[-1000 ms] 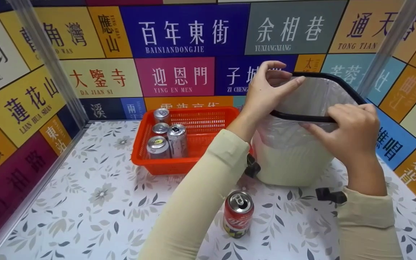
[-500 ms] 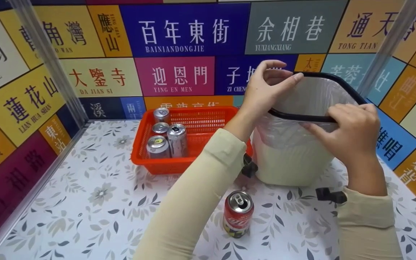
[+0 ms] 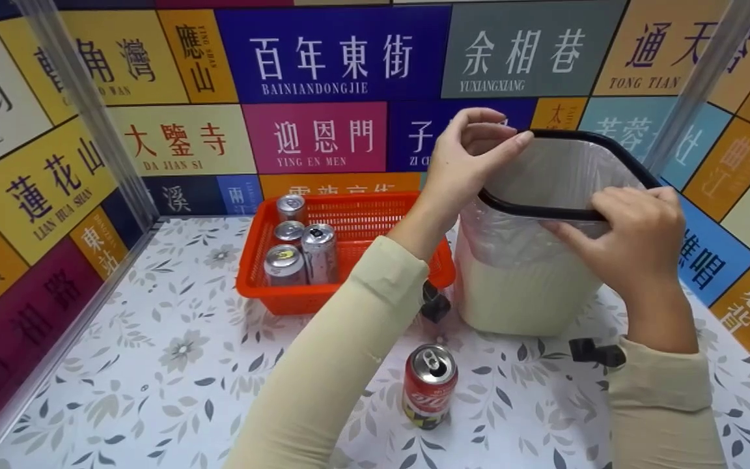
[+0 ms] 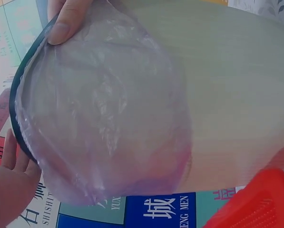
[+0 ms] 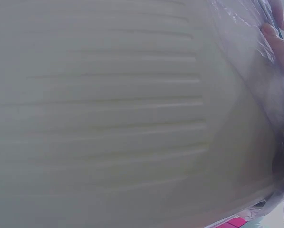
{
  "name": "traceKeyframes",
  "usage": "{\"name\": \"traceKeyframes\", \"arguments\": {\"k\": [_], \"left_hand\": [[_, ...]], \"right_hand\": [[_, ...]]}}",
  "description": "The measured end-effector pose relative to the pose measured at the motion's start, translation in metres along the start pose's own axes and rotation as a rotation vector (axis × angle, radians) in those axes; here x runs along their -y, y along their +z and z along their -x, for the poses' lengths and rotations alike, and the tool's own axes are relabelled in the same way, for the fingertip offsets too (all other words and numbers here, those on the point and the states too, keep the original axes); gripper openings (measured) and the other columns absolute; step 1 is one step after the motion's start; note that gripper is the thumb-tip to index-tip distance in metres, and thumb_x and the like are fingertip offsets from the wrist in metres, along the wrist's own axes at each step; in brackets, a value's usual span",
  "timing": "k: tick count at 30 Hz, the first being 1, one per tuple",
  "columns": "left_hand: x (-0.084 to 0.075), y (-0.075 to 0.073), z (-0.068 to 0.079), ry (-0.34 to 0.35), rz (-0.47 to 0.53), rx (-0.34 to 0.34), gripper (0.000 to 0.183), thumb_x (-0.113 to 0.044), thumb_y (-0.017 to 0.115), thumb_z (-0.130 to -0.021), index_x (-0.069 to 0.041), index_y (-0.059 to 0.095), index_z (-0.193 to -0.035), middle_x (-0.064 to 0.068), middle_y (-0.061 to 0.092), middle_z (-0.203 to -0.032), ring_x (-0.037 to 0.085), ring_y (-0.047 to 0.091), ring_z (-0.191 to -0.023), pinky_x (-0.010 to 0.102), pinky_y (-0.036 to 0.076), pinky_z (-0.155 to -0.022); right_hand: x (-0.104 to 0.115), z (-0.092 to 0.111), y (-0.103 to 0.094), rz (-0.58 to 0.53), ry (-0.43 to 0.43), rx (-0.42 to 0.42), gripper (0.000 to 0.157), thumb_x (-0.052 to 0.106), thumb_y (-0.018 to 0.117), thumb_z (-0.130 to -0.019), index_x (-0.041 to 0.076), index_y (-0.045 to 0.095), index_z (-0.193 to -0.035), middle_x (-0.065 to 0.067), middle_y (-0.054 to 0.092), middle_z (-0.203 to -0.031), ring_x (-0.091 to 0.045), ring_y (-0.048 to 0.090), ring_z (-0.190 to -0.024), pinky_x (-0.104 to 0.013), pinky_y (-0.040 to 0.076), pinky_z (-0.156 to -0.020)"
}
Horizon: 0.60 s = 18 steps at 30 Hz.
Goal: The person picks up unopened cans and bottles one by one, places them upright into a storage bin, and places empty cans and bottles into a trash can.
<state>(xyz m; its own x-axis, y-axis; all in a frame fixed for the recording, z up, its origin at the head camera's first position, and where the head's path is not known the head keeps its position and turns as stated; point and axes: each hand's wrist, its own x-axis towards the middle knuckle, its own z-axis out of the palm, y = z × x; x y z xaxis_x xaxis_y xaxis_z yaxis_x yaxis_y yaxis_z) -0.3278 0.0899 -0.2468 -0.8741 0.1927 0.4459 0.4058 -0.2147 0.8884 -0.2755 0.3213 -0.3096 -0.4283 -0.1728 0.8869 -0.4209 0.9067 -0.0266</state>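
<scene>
A cream-coloured trash bin point(image 3: 525, 293) stands at the right, lined with a clear plastic bag point(image 4: 103, 104) folded over its black rim point(image 3: 629, 163). My right hand point(image 3: 638, 241) grips the near right of the rim, fingers over the top and thumb outside on the bag. At the left of the rim, my left hand point(image 3: 463, 156) is loosely spread, its thumb tip near the far left corner. In the left wrist view, my left fingers point(image 4: 9, 152) lie beside the rim with nothing pinched. Ribbed bin wall fills most of the right wrist view.
An upright red soda can point(image 3: 428, 391), its top opened, stands on the floral tabletop point(image 3: 153, 391) in front of the bin. Left of the bin sits a red plastic basket point(image 3: 303, 301) holding several silver cans point(image 3: 319, 254). A colourful sign-covered wall point(image 3: 323, 58) closes the back.
My left hand and forearm have shifted left, the thumb sliding away along the bin's rim. The right hand, bin, basket and red soda can stay where they were.
</scene>
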Motion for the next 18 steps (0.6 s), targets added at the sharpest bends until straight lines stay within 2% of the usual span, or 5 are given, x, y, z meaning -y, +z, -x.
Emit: {"name": "traceKeyframes", "arguments": {"k": [6,9,18], "left_hand": [[0.003,-0.011,0.008,0.028,0.056,0.028,0.043,-0.013,0.084,-0.093,-0.007,0.059,-0.128,0.004,0.074,-0.113,0.012,0.072,-0.106,0.020,0.055,-0.097],[0.004,-0.017,0.012,0.041,0.070,0.022,0.041,-0.013,0.084,-0.093,-0.008,0.060,-0.127,0.004,0.074,-0.113,0.013,0.072,-0.106,0.022,0.056,-0.098],[0.002,-0.045,0.032,0.091,0.117,0.013,0.039,-0.009,0.080,-0.095,-0.003,0.059,-0.128,0.010,0.073,-0.117,0.021,0.071,-0.112,0.030,0.057,-0.102]], "right_hand": [[0.002,0.000,-0.001,-0.008,-0.008,-0.009,0.066,0.057,0.082,-0.082,0.005,0.046,-0.065,-0.016,0.050,-0.060,-0.038,0.050,-0.059,-0.055,0.032,-0.074],[0.002,0.001,-0.001,-0.013,0.000,-0.011,0.064,0.053,0.085,-0.081,0.004,0.047,-0.065,-0.017,0.051,-0.061,-0.038,0.050,-0.059,-0.056,0.033,-0.075],[0.003,0.001,-0.001,-0.014,0.013,0.000,0.063,0.051,0.087,-0.080,0.006,0.045,-0.065,-0.015,0.050,-0.061,-0.036,0.049,-0.061,-0.055,0.032,-0.076]]}}
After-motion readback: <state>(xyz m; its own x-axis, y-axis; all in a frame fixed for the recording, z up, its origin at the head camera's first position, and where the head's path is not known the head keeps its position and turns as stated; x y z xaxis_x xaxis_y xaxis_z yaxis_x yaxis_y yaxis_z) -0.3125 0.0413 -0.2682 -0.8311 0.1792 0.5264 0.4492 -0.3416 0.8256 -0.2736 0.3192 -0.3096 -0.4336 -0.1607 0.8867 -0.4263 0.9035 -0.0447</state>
